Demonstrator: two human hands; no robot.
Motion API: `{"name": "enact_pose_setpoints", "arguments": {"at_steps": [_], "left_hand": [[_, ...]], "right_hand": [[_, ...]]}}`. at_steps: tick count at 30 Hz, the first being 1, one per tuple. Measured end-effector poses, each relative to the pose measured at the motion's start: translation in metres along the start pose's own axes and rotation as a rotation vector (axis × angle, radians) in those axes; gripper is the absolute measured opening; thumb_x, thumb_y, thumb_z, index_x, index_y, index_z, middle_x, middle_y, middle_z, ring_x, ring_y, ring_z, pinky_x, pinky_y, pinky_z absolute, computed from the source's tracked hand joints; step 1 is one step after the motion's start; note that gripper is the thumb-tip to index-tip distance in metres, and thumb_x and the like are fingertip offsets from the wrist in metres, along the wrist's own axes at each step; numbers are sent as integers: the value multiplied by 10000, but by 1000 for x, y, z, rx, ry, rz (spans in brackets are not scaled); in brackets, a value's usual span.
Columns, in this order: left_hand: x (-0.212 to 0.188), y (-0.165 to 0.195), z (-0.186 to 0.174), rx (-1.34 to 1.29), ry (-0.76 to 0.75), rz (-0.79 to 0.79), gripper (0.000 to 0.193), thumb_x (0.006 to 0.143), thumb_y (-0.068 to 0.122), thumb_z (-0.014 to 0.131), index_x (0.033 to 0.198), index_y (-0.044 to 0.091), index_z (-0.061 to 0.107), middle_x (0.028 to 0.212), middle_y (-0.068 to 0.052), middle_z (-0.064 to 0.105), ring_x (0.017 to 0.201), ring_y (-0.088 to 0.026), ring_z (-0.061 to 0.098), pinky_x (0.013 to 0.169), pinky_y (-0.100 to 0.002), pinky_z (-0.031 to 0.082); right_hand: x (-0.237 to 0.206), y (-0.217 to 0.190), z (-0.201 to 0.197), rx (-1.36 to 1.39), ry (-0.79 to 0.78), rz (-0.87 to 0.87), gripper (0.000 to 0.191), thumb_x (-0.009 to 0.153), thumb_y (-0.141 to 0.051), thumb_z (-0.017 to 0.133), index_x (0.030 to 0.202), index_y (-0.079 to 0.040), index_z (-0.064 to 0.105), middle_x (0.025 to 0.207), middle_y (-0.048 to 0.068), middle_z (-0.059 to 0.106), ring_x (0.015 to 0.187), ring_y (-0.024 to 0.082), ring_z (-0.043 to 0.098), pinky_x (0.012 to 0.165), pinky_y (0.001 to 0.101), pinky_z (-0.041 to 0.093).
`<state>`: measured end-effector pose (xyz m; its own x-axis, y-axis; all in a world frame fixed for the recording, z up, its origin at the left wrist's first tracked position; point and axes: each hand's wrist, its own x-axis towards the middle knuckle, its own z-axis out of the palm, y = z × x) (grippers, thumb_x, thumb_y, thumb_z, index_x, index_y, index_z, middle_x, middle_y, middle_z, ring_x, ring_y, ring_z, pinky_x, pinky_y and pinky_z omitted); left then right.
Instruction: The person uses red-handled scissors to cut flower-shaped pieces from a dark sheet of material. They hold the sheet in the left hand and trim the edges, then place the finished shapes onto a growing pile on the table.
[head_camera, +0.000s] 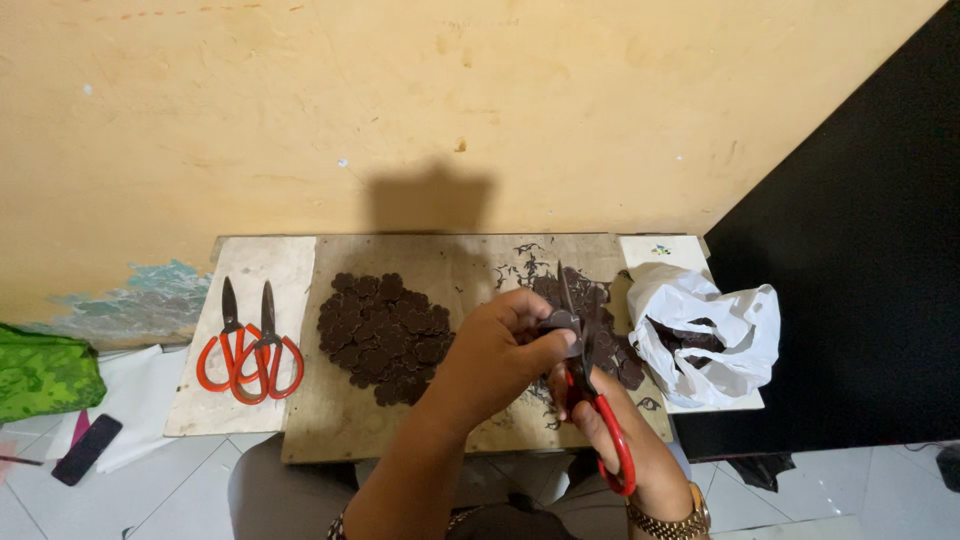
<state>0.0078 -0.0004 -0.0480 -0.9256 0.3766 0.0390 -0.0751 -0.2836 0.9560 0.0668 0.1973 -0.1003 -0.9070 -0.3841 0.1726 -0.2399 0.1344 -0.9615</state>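
Note:
My left hand (497, 352) pinches a small dark brown round piece (563, 320) over the wooden board (440, 262). Red-handled scissors (592, 390) are gripped in my right hand (612, 425), blades pointing away from me and closing on that piece. Left of my hands a pile of dark brown scalloped cutouts (383, 335) lies on the board. A second heap of dark pieces and trimmings (606, 330) sits behind the scissors, partly hidden by my hands.
Two spare red-handled scissors (248, 350) lie on a pale board at the left. A white plastic bag (705, 335) holding dark scraps sits at the right. A phone (86, 449) and green cloth (42, 370) lie on the floor, left. A yellow wall stands behind.

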Motion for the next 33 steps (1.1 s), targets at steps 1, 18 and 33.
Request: {"name": "enact_pose_setpoints", "arguments": {"at_steps": [1, 18, 33], "left_hand": [[0, 0, 0, -34, -27, 0, 93, 909, 44, 697, 933, 5, 617, 776, -49, 685, 659, -91, 652, 598, -258, 540], [-2, -8, 1, -183, -138, 13, 110, 964, 99, 688, 970, 7, 628, 816, -84, 701, 658, -129, 667, 582, -300, 569], [7, -18, -1, -58, -85, 116, 102, 944, 117, 712, 948, 49, 634, 848, -32, 708, 777, -87, 669, 724, -254, 558]], "right_hand": [[0, -1, 0, 25, -13, 13, 596, 990, -597, 505, 1121, -20, 579, 914, 53, 557, 861, 160, 516, 783, 302, 464], [2, 0, 0, -17, 77, -6, 789, 960, -693, 475, 1290, 14, 587, 896, 55, 590, 842, 165, 548, 760, 311, 479], [6, 10, 0, -6, 150, 71, 677, 963, -650, 515, 1226, -38, 639, 802, -19, 487, 721, 112, 442, 634, 277, 401]]}}
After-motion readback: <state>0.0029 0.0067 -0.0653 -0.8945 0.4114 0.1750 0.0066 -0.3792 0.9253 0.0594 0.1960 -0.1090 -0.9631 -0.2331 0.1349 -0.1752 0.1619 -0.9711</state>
